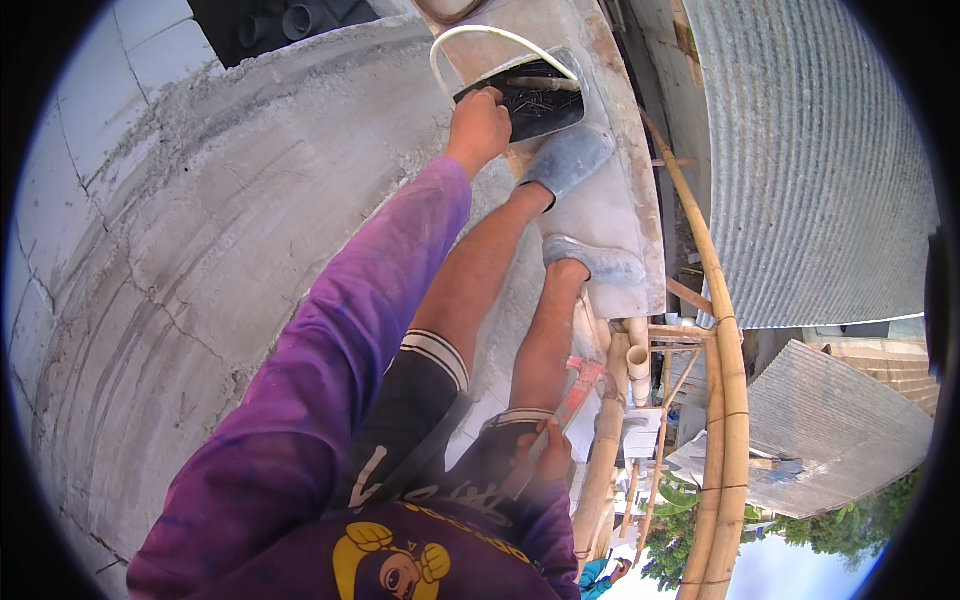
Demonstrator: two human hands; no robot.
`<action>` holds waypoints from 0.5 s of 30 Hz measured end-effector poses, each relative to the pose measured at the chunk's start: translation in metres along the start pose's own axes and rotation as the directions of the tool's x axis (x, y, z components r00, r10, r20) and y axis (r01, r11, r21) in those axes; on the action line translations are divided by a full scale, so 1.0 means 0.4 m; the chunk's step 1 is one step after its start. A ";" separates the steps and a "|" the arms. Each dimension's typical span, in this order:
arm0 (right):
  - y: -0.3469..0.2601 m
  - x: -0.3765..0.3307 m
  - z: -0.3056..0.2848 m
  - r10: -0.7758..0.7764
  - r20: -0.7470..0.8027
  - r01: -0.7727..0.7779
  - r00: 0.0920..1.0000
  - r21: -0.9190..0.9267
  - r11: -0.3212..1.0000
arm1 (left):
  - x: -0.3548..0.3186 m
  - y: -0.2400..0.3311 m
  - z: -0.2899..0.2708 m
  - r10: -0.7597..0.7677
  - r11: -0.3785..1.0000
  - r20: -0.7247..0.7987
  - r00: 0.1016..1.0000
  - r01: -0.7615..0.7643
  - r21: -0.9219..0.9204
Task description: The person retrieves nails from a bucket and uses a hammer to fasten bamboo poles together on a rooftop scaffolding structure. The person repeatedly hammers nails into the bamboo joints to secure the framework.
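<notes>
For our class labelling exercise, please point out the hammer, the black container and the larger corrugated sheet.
Hammer (574,398), head view: red handle near its head.
Black container (546,123), head view: bare black side.
Larger corrugated sheet (815,165), head view: ribbed middle.

Black container: one, with white handle, one. Nail-like pieces inside: many, too heaped to count. Wooden stick among them: one. Hammer: one. Grey shoes: two. Wearer's hands: two, left hand and right hand. Large grey roofing sheets: two. Dark pipes, top edge: two. Bamboo poles: several, overlapping, number unclear. Other person's teal sleeve: one.
</notes>
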State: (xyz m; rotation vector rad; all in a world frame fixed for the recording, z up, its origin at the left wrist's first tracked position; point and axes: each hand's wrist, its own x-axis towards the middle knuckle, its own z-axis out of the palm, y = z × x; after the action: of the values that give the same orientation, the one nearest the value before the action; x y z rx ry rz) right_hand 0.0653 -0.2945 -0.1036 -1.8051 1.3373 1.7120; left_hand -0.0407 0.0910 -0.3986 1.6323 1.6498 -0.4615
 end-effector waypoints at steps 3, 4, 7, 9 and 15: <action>0.001 0.000 -0.004 0.025 0.003 -0.025 1.000 0.000 1.000 | 0.006 -0.049 0.043 0.243 0.925 -0.005 0.970 -0.230 0.301; 0.002 0.001 -0.005 0.036 0.012 -0.036 0.999 0.004 0.999 | 0.016 -0.059 0.051 0.301 0.896 0.027 0.953 -0.292 0.335; 0.006 0.001 -0.012 0.031 0.019 -0.031 0.999 0.006 0.999 | 0.050 -0.068 0.070 0.306 0.866 0.116 0.945 -0.327 0.377; 0.010 0.004 -0.018 0.028 0.026 -0.028 0.999 -0.002 1.000 | 0.073 -0.068 0.072 0.259 0.861 0.187 0.948 -0.314 0.399; 0.016 0.014 -0.026 0.020 0.049 -0.020 0.999 -0.011 1.000 | 0.106 -0.078 0.091 0.211 0.871 0.274 0.938 -0.308 0.384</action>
State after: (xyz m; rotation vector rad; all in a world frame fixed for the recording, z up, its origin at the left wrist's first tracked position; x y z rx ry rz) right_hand 0.0660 -0.3079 -0.1038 -1.7493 1.3332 1.7654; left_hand -0.0572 0.0906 -0.4605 1.9995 1.1879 -0.8751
